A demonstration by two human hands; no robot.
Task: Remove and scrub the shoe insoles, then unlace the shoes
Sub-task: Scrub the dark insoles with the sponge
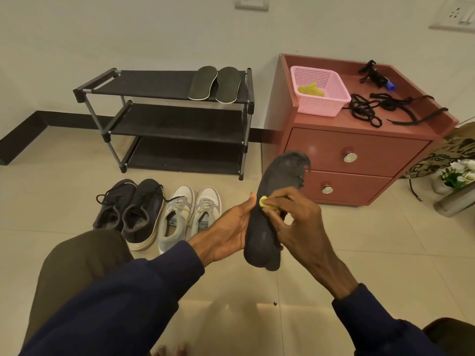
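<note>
Now we scrub: our left hand [231, 227] grips the dark insole [280, 181] mid-air above the floor, right hand [303, 222] pinches a yellow scrubber [264, 202] against its middle; next we likely need strokes toward the torn toe, gently

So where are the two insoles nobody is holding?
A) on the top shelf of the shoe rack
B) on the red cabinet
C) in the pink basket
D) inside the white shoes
A: the two insoles lie side by side on the top shelf of the shoe rack, while the left hand holds a dark insole and the right hand pinches a yellow cloth against it.
</note>
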